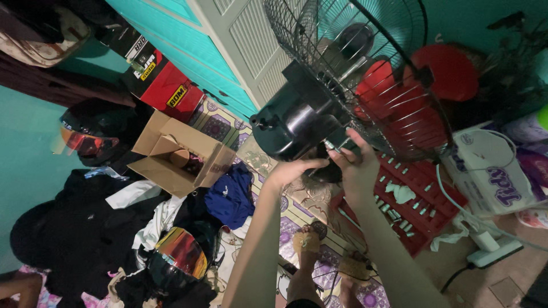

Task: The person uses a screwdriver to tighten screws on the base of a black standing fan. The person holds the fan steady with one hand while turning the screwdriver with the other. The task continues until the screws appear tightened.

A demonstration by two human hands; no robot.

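Observation:
A black standing fan fills the upper middle, its wire guard (pixel 365 68) tilted toward me and its glossy motor housing (pixel 291 122) facing left. My left hand (pixel 294 170) reaches up under the housing, fingers stretched along the fan's neck. My right hand (pixel 355 162) is raised beside it, fingers curled against the rear of the guard where it meets the motor. Both hands touch the fan. My feet in sandals (pixel 311 251) stand below on a patterned mat.
An open cardboard box (pixel 177 157) lies at left among a heap of dark clothes (pixel 85 228) and two helmets with mirrored visors (pixel 177 256). A red crate (pixel 411 197) lies on the floor at right, beside a white plastic pack (pixel 491 171) and a power strip (pixel 491 248).

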